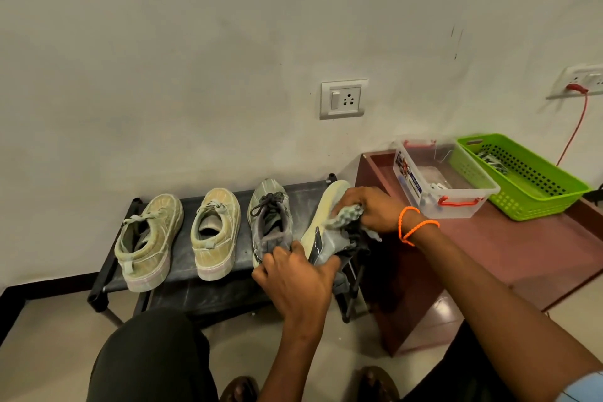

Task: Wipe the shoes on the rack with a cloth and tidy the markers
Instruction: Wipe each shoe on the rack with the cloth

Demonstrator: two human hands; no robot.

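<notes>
Several shoes stand on a low black rack (182, 274) against the wall: two pale green canvas shoes (148, 238) (215, 232) and a grey laced sneaker (269, 222). My left hand (295, 277) grips the heel of a second grey sneaker (321, 222), tipped on its side with its pale sole facing left. My right hand (368, 209) holds a crumpled checked cloth (347, 215) against that shoe's sole edge. Dark markers (491, 158) lie in a green basket (522, 202) at the right.
A reddish-brown low table (522, 245) stands right of the rack, carrying a clear plastic box (456, 209) with red clips and the green basket. A wall socket (344, 98) is above the rack. My knee (153, 356) is in front, feet on the tiled floor.
</notes>
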